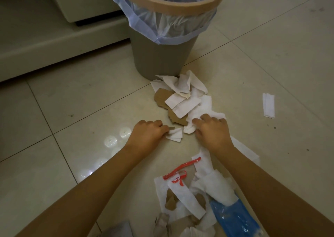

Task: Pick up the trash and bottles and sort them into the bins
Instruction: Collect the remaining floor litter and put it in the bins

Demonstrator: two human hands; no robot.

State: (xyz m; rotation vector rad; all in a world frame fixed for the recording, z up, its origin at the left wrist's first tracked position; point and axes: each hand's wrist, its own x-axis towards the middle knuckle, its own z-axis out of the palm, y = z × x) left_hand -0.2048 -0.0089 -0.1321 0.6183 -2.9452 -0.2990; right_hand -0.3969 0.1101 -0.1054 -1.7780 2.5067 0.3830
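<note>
A grey bin [159,55] with a tan rim and a pale blue liner stands on the tiled floor at top centre. In front of it lies a heap of white tissue pieces [182,90] over brown cardboard scraps [160,95]. My left hand [148,131] is closed on small white paper scraps [174,135] on the floor. My right hand [211,130] presses on and grips a crumpled white tissue [189,128] beside it. Nearer me lies a second heap of tissue [182,197] with a red-printed wrapper strip [180,169] and a blue plastic wrapper [233,217].
A lone white paper strip [268,105] lies on the tiles at the right. A pale cabinet base [54,43] runs along the upper left. Light glare spots the floor at left of my left forearm. A grey crumpled piece [160,224] sits at the bottom edge.
</note>
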